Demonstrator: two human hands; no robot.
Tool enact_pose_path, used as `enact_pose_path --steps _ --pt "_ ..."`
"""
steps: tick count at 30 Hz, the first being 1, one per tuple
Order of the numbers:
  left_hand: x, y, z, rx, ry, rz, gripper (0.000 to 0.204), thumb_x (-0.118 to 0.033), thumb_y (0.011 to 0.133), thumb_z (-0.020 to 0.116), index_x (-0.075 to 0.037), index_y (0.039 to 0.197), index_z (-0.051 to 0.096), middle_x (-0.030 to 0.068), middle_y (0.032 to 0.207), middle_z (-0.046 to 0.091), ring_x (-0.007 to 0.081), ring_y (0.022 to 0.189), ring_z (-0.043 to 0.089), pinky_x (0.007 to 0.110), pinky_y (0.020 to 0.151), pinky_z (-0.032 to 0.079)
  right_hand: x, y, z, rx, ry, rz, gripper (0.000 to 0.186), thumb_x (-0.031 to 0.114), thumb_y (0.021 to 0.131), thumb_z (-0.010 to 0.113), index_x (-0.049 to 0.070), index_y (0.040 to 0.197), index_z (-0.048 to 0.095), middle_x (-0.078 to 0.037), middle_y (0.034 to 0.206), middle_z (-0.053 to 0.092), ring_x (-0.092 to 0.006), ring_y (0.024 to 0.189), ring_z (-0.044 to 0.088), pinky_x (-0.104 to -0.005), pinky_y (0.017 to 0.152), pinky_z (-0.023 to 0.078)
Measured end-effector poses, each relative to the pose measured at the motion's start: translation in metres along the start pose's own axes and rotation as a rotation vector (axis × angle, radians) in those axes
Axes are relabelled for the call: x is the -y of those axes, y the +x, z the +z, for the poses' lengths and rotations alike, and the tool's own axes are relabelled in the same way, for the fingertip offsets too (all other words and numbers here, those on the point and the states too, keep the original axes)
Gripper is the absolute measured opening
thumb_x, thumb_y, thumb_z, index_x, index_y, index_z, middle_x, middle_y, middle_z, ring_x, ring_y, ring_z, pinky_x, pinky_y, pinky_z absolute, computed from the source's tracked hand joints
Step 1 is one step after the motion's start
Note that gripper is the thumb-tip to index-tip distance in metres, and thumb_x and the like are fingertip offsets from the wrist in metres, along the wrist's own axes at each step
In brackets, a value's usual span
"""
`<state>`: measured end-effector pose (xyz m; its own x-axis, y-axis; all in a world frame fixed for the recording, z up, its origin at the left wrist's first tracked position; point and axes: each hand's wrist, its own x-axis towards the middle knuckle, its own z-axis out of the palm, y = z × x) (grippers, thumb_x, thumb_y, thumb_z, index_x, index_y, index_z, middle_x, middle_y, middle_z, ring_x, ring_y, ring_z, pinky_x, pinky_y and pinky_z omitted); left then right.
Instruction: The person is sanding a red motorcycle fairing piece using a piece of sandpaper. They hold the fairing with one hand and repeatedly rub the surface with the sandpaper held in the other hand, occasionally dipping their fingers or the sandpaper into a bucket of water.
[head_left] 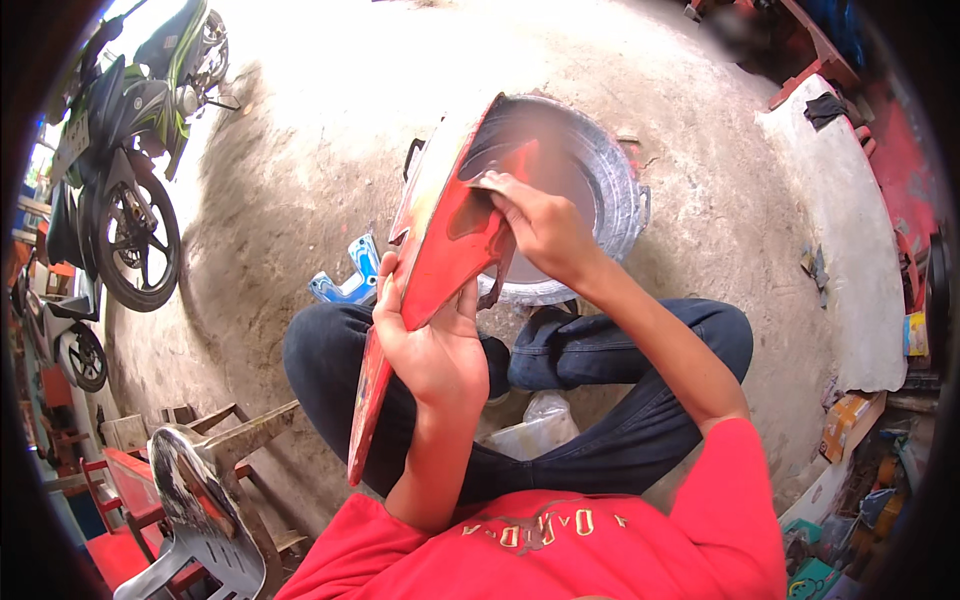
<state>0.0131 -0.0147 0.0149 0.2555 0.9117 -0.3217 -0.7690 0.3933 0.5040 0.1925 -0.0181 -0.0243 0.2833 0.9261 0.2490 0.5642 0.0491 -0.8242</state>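
Observation:
A long red body panel (432,272), pointed at its lower end, tilts up over a round metal basin (622,205). My left hand (437,350) supports it from below, thumb on the near edge and fingers wrapped under it. Against the panel's face, my right hand (545,222) pinches a small thin sheet of sandpaper (484,186), mostly covered by the fingers. Dark, worn-looking patches show in the red around it. The basin holds cloudy greyish liquid, partly hidden by the panel. A blue and white plastic part (352,277) lies on the floor left of the basin.
Motorcycles (130,190) stand at the left. A stained grey plastic chair (205,510) and wooden pieces are at the lower left. Between my crossed legs lies a clear plastic bag (540,428). A pale slab (835,240) and clutter, with a cardboard box (848,425), line the right.

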Motion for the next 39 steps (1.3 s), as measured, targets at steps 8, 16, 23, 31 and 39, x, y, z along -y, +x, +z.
enact_pose_path --steps 8,16,23,31,39 --pt "-0.001 -0.001 -0.003 0.025 -0.027 -0.007 0.038 -0.030 0.108 0.040 -0.013 0.142 0.042 0.0176 0.147 0.054 0.0330 0.133 0.058 0.050 0.111 0.049 0.011 -0.014 0.001 0.026 0.049 -0.146 0.041 -0.004 0.092 0.060 0.005 0.131 0.068 -0.019 0.130 0.070 -0.0330 0.126 0.066 -0.0439 0.112 0.050" --pt "-0.002 0.000 -0.008 0.051 -0.030 -0.001 0.038 -0.031 0.109 0.038 -0.012 0.142 0.043 0.0162 0.146 0.054 0.0321 0.133 0.057 0.049 0.110 0.050 0.028 -0.026 0.020 -0.002 -0.085 -0.379 0.041 0.004 0.088 0.062 0.007 0.129 0.068 -0.016 0.131 0.070 -0.0310 0.125 0.066 -0.0417 0.105 0.055" --pt "0.000 0.005 -0.020 0.033 -0.042 0.046 0.039 -0.032 0.109 0.038 -0.011 0.142 0.042 0.0151 0.146 0.055 0.0305 0.135 0.056 0.049 0.112 0.047 0.060 -0.041 0.026 0.101 -0.049 -0.481 0.044 -0.005 0.090 0.058 0.004 0.132 0.067 -0.019 0.135 0.067 -0.0341 0.131 0.062 -0.0445 0.111 0.050" --pt "0.001 0.001 -0.010 0.019 0.044 0.058 0.039 -0.034 0.109 0.039 -0.011 0.141 0.043 0.0171 0.146 0.054 0.0305 0.134 0.056 0.049 0.111 0.047 0.035 -0.028 0.030 -0.037 -0.220 -0.572 0.038 0.007 0.090 0.062 0.007 0.128 0.069 -0.015 0.123 0.073 -0.0304 0.117 0.070 -0.0396 0.098 0.058" --pt "0.003 0.000 -0.004 0.039 0.093 0.079 0.042 -0.036 0.110 0.037 -0.011 0.143 0.041 0.0173 0.145 0.055 0.0311 0.132 0.058 0.047 0.107 0.051 -0.001 -0.009 0.026 -0.100 -0.257 -0.361 0.044 -0.002 0.087 0.062 0.004 0.131 0.067 -0.018 0.129 0.071 -0.0306 0.120 0.069 -0.0416 0.103 0.056"
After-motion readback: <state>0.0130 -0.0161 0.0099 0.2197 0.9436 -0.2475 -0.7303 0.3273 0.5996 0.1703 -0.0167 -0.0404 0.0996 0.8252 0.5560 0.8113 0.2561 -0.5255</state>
